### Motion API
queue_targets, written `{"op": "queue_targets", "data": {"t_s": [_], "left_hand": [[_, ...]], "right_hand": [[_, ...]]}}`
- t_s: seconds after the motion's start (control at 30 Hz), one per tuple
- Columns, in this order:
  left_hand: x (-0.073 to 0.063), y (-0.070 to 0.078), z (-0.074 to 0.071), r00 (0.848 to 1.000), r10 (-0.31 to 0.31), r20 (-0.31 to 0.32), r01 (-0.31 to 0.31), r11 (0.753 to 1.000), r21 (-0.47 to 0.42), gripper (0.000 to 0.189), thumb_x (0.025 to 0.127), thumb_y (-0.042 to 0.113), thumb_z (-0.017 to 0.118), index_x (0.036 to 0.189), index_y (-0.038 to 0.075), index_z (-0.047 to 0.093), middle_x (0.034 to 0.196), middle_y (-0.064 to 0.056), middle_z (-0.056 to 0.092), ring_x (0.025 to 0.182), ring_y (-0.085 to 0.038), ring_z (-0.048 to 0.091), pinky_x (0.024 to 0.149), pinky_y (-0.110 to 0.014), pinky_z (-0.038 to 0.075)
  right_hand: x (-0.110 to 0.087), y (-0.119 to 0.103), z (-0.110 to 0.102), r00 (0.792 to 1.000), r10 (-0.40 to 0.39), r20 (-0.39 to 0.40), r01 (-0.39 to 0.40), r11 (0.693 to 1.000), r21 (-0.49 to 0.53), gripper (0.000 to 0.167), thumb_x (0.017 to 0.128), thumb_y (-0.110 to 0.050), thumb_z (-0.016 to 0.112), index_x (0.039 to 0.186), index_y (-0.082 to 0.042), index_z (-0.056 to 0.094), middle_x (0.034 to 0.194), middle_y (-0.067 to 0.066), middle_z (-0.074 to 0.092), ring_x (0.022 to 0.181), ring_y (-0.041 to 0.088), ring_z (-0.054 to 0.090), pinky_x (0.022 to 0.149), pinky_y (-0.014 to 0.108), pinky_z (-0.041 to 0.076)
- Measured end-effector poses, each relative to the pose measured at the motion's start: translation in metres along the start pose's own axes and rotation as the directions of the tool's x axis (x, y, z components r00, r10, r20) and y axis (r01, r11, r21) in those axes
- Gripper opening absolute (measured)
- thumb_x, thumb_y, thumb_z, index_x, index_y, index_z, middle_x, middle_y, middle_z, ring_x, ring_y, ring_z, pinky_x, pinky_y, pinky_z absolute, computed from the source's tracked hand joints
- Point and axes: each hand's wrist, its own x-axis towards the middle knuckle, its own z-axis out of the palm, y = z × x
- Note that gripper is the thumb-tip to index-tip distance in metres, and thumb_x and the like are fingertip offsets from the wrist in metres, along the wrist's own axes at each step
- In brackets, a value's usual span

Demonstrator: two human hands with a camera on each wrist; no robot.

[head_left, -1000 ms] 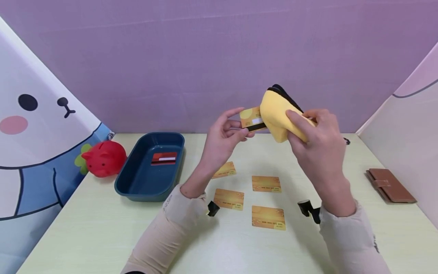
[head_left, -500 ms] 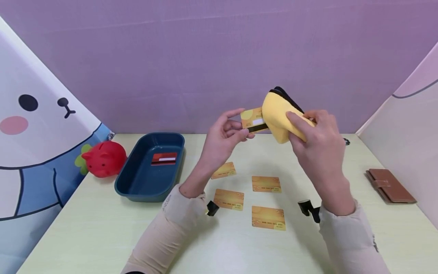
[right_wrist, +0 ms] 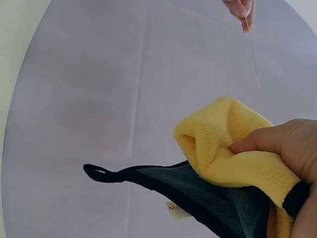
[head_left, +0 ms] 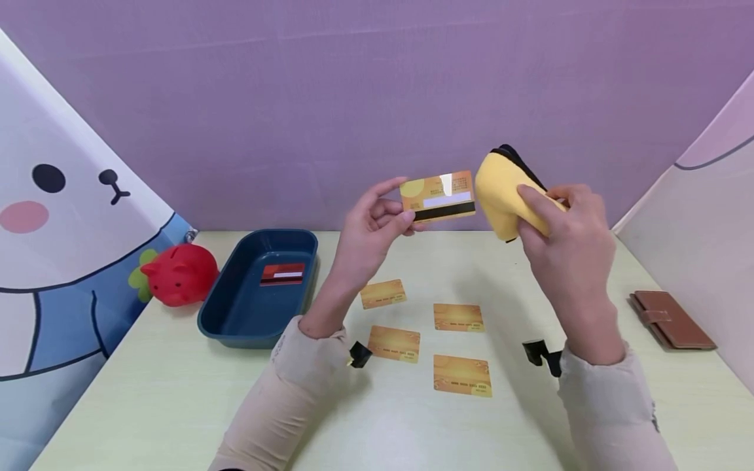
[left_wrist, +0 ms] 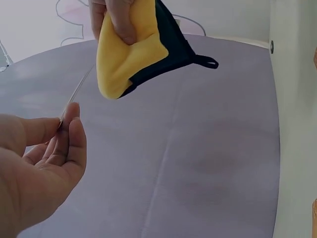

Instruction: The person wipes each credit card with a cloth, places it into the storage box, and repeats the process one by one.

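Note:
Between thumb and fingers my left hand [head_left: 377,222] pinches a gold bank card [head_left: 438,196] by its left edge, raised above the table with its magnetic stripe side showing. The left wrist view shows that card [left_wrist: 79,88] almost edge-on. My right hand [head_left: 568,229] grips a folded cleaning cloth [head_left: 509,196], yellow plush on one face and dark grey on the other. A small hanging loop [right_wrist: 99,172] sticks out from the cloth's dark corner in the right wrist view. A narrow gap separates cloth and card. Several gold cards [head_left: 458,317] lie face up on the table below.
A blue tray [head_left: 220,327] at the left holds a red card [head_left: 283,274]. Beside it stands a red piggy bank [head_left: 182,275]. A brown wallet [head_left: 674,319] lies at the right, near the side wall. The purple backdrop [head_left: 377,98] rises behind the table.
The cloth has come off the card and moved right with my right hand, baring the card's full stripe side. My left hand has shifted slightly left and up, still pinching the card.

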Motion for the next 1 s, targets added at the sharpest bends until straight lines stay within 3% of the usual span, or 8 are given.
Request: {"op": "queue_targets", "data": {"t_s": [0.17,0.37,0.53,0.73,1.0], "left_hand": [[0.001,-0.003,-0.001,0.999,0.022,-0.034,-0.022,1.000,0.006,0.049,0.096,-0.001,0.063,0.142,0.011,0.053,0.097,-0.017,0.066,0.083,-0.026,0.074,0.081,-0.030,0.060],[0.000,-0.009,0.003,0.996,0.046,-0.075,-0.038,0.994,0.100,0.047,0.096,0.000,0.063,0.141,0.010,0.054,0.097,-0.019,0.066,0.088,-0.038,0.072,0.082,-0.031,0.060],[-0.003,-0.014,0.009,0.996,0.062,-0.070,-0.051,0.986,0.156,0.046,0.097,0.003,0.063,0.141,0.012,0.054,0.096,-0.016,0.068,0.085,-0.027,0.074,0.082,-0.032,0.060],[-0.005,-0.014,0.014,0.997,0.052,-0.053,-0.043,0.986,0.158,0.045,0.097,0.004,0.063,0.141,0.012,0.052,0.099,-0.016,0.070,0.089,-0.033,0.073,0.083,-0.031,0.060],[-0.007,-0.011,0.015,0.997,0.050,-0.059,-0.040,0.988,0.150,0.045,0.097,0.004,0.064,0.140,0.011,0.052,0.099,-0.016,0.069,0.085,-0.022,0.074,0.083,-0.031,0.060]], "right_hand": [[0.001,-0.001,-0.002,0.999,0.002,-0.054,-0.001,1.000,0.019,0.032,0.088,-0.007,0.060,0.114,-0.015,0.077,0.106,0.025,0.064,0.093,0.046,0.055,0.057,0.060,0.041],[0.000,-0.012,-0.004,0.992,-0.079,-0.098,0.086,0.994,0.070,0.028,0.089,-0.009,0.062,0.112,-0.016,0.078,0.104,0.026,0.063,0.093,0.047,0.055,0.059,0.057,0.044],[-0.004,-0.023,0.002,0.987,-0.132,-0.092,0.140,0.986,0.095,0.030,0.087,-0.005,0.064,0.112,-0.016,0.078,0.103,0.026,0.063,0.092,0.047,0.056,0.060,0.058,0.047],[-0.008,-0.026,0.009,0.987,-0.140,-0.076,0.146,0.985,0.090,0.034,0.085,-0.002,0.065,0.112,-0.018,0.077,0.103,0.023,0.065,0.087,0.046,0.056,0.057,0.058,0.044],[-0.009,-0.027,0.010,0.987,-0.147,-0.070,0.153,0.984,0.092,0.034,0.085,-0.002,0.065,0.112,-0.018,0.077,0.102,0.023,0.064,0.086,0.046,0.056,0.058,0.057,0.044]]}}
